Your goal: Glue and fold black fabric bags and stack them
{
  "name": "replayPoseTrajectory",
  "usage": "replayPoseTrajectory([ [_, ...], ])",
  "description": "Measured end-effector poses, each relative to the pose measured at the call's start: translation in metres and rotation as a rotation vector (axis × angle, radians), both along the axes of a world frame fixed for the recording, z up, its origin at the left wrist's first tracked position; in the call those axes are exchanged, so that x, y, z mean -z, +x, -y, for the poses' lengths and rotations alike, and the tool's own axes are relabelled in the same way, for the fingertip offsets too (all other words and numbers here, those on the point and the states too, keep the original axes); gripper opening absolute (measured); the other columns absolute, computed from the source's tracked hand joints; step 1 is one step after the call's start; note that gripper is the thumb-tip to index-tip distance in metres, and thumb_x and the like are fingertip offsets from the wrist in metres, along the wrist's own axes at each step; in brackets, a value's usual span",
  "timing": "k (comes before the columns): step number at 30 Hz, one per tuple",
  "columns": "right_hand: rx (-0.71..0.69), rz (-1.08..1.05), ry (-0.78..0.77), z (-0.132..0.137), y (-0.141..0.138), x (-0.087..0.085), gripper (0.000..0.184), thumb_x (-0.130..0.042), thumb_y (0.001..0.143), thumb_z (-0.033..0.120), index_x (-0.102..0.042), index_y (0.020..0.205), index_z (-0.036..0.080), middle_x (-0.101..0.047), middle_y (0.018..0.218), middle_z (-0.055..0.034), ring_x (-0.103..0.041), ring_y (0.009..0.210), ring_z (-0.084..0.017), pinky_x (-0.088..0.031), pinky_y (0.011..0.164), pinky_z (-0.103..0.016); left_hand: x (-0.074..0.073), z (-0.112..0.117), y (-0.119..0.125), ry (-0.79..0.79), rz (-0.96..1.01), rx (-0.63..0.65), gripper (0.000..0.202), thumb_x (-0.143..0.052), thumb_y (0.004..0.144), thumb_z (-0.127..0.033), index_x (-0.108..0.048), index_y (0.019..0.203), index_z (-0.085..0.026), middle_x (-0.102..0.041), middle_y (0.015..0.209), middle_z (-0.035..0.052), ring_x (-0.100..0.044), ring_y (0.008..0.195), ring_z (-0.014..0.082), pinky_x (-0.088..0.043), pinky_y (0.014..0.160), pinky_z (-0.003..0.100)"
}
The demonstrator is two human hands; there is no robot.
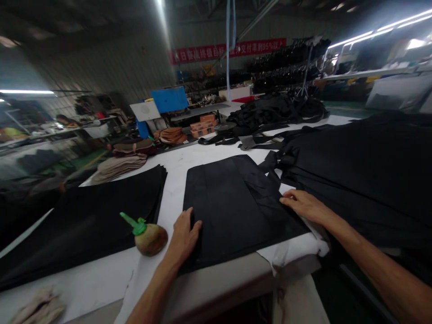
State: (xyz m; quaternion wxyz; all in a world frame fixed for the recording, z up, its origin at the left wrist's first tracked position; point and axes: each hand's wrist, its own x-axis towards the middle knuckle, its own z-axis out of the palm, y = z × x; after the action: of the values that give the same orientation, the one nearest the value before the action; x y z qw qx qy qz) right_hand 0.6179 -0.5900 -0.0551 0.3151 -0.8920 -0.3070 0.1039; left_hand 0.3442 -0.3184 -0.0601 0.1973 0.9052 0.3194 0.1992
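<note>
A stack of black fabric panels [229,207] lies flat on the white-covered table in front of me, wrinkled toward its right side. My left hand [185,231] rests on the left edge of these panels, its thumb apart from the fingers. At the right edge, my right hand [300,204] has thumb and fingertips brought close together on the black fabric. Left of my left hand stands a round brownish object with a green wrapped spout [150,238], beside another stack of black fabric [97,211].
A large heap of black fabric [367,166] covers the right side. Black strips [270,112] pile up at the back. Beige folded cloth [119,167], brown cloth [171,135] and orange boxes [203,126] sit farther left. A blurred beige cloth [38,308] lies at the near left corner.
</note>
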Motion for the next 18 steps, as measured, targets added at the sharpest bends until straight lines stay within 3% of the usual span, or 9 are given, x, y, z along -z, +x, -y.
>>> replayPoseTrajectory([
  [5,0.066,-0.183,0.052,-0.008,0.003,-0.007,0.024,-0.061,0.073,0.041,-0.059,0.065,0.019,-0.061,0.065,-0.0042,-0.057,0.063,-0.019,-0.039,0.055,-0.028,-0.011,0.002,-0.005,-0.039,0.010,-0.033,0.054,-0.038,0.084,-0.040,-0.042,0.127,-0.008,-0.052,0.128,0.0158,-0.051,0.118,0.0219,-0.043,0.098,0.037],
  [9,0.070,-0.432,0.190,-0.002,-0.018,-0.022,0.027,-0.054,0.080,0.045,-0.056,0.080,0.018,-0.061,0.069,-0.0016,-0.055,0.055,-0.012,-0.039,0.046,-0.022,-0.006,0.004,-0.008,-0.022,0.025,-0.022,0.054,-0.038,0.083,-0.043,-0.045,0.126,-0.010,-0.051,0.128,0.0157,-0.048,0.120,0.0255,-0.040,0.100,0.043],
  [13,0.071,-0.649,0.316,0.009,-0.039,-0.024,0.035,-0.058,0.079,0.044,-0.054,0.102,0.018,-0.063,0.075,-0.0014,-0.057,0.053,-0.009,-0.041,0.043,-0.019,0.008,0.012,-0.006,0.039,-0.001,-0.010,0.053,-0.042,0.078,-0.042,-0.052,0.119,-0.010,-0.050,0.129,0.0188,-0.043,0.124,0.0346,-0.031,0.103,0.055],
  [15,0.090,-0.712,0.353,0.014,-0.044,-0.022,0.040,-0.062,0.077,0.039,-0.052,0.109,0.017,-0.063,0.072,-0.0010,-0.056,0.052,-0.010,-0.041,0.042,-0.019,0.013,0.014,-0.006,0.067,-0.019,-0.001,0.052,-0.040,0.078,-0.041,-0.054,0.117,-0.010,-0.051,0.128,0.0194,-0.043,0.123,0.0362,-0.031,0.103,0.056],
  [18,0.100,-0.757,0.381,0.016,-0.046,-0.020,0.036,-0.066,0.075,0.030,-0.055,0.106,0.015,-0.060,0.064,0.0006,-0.054,0.048,-0.009,-0.039,0.040,-0.018,0.016,0.013,-0.010,0.101,-0.030,0.028,0.052,-0.038,0.081,-0.042,-0.054,0.118,-0.010,-0.051,0.128,0.0185,-0.045,0.122,0.0333,-0.033,0.103,0.052],
])
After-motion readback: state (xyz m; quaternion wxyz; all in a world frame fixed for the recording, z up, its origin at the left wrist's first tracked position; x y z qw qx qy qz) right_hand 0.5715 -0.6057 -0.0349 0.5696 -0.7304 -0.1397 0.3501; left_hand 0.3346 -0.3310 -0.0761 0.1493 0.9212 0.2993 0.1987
